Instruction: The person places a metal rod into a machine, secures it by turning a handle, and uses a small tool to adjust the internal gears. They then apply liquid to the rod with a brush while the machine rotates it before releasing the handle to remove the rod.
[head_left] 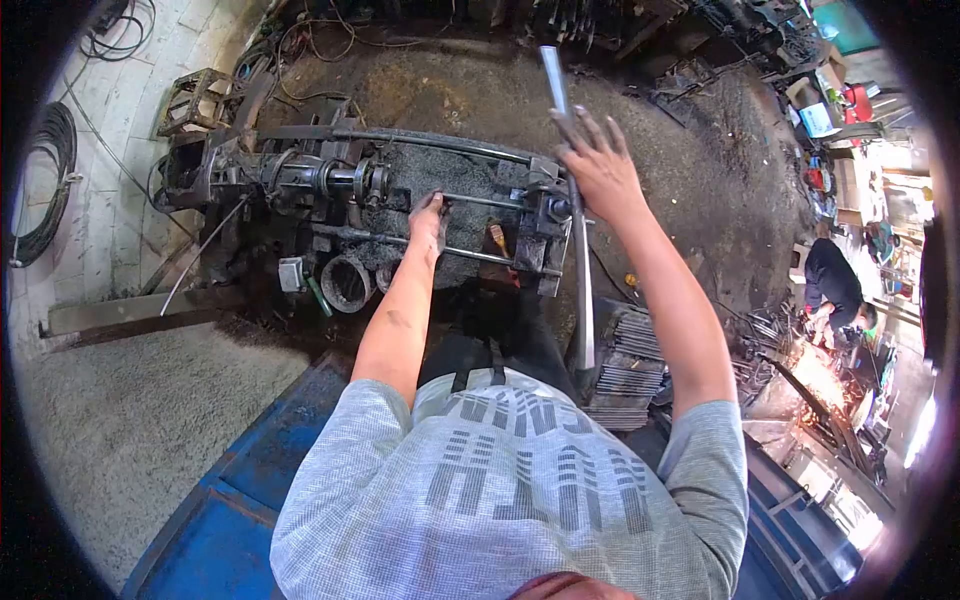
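Note:
My left hand is closed around the left part of a thin metal rod, which lies lengthwise over the middle of a greasy machine. The rod's right end meets a block-shaped clamp head. My right hand has its fingers spread over a long flat metal bar. This bar crosses the machine's right end, one end pointing away from me and the other toward my body. Whether my palm presses on it cannot be made out. A brush with a yellowish handle lies beside the rod.
Metal shavings fill the machine bed. A round metal ring sits at its near side. Stacked metal bars lie to my right. Further right, a person bends over bright sparks. Coiled cable hangs far left.

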